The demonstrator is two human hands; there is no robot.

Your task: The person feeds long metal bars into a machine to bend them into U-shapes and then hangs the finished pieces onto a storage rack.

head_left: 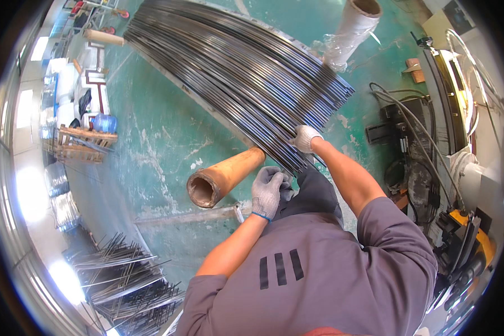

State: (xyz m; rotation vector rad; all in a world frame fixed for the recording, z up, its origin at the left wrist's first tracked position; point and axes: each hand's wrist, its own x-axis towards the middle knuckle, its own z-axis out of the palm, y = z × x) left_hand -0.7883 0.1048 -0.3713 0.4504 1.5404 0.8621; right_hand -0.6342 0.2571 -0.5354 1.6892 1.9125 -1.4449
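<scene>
A wide layer of long, thin metal rods (224,73) stretches from the far left down to my legs, the rods lying side by side. Over their near ends, on the right side, my right hand (305,138) in a whitish knit glove is closed around a rod; its fingertips are partly hidden. My left hand (267,193), gloved too with a blue cuff edge, is curled closed in front of my dark trousers (316,193), just short of the rod ends. Whatever its fingers may hold cannot be made out. Beside it lies a thick brown cardboard tube (227,176).
A tube wrapped in clear film (353,33) stands at the far right of the rods. A tangled heap of metal rods (129,285) lies at lower left, and a wooden pallet (84,143) stands farther left. Machinery with looping cables (414,134) lines the right side.
</scene>
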